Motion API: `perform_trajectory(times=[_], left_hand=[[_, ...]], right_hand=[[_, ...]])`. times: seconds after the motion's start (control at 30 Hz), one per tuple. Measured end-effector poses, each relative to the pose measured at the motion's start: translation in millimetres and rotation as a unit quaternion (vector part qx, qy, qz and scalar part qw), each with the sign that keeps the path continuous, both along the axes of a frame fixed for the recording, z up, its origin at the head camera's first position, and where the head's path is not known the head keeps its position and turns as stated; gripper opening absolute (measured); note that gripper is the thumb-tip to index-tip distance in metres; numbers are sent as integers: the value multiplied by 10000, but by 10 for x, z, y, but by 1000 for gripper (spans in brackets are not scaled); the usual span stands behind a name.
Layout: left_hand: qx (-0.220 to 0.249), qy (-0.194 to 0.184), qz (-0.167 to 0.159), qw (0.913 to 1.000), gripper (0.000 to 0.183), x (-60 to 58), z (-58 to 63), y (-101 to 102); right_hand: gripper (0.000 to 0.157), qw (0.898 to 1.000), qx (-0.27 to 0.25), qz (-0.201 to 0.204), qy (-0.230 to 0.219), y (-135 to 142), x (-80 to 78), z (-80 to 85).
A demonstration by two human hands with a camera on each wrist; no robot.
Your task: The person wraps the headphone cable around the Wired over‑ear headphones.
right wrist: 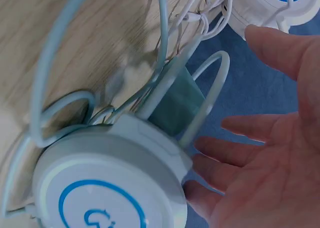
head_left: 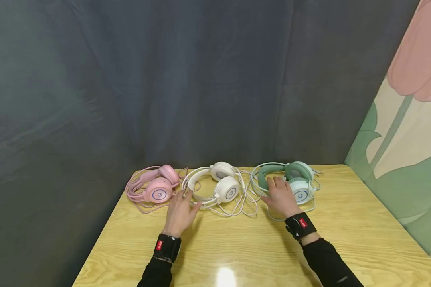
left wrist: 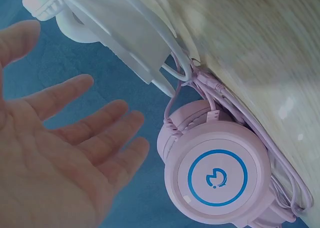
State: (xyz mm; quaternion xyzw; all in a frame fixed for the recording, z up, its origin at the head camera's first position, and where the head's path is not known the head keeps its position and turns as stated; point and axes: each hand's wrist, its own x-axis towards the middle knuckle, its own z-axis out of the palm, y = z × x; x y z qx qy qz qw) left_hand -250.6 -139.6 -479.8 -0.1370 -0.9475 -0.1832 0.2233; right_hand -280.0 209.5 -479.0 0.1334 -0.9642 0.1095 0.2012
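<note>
Three pairs of over-ear headphones lie in a row on the table. My left hand (head_left: 180,213) hovers with spread fingers between the pink headphones (head_left: 159,190) and the headband of the white headphones (head_left: 225,189). In the left wrist view that palm holds nothing, and a pink ear cup (left wrist: 217,175) faces the camera. My right hand (head_left: 281,197) reaches over the headband side of the green headphones (head_left: 299,186). Its extended fingers (right wrist: 220,155) come right beside the pale ear cup (right wrist: 120,173) and headband in the right wrist view, gripping nothing.
A loosely bundled white cable (head_left: 242,201) lies between the white and green headphones. The wooden table (head_left: 233,243) meets a dark curtain (head_left: 215,87) behind the row. A wall with a painted tulip (head_left: 416,52) borders the right side.
</note>
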Motion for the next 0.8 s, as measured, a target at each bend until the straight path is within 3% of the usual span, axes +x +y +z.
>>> perform_trajectory(times=[0.27, 0.53, 0.63, 0.8], left_hand=[[37, 178, 7, 9998, 46, -14, -30, 12], [-90, 148, -51, 9998, 41, 9, -58, 28], [-59, 121, -93, 9999, 41, 22, -57, 49], [-58, 143, -197, 9997, 38, 24, -51, 78]], right_hand=[[72, 9986, 192, -205, -449, -134, -217, -52], [78, 9968, 18, -674, -434, -296, -394, -125], [85, 9944, -62, -866, -602, -302, -467, -180], [83, 9906, -130, -1107, -793, -278, -539, -252]])
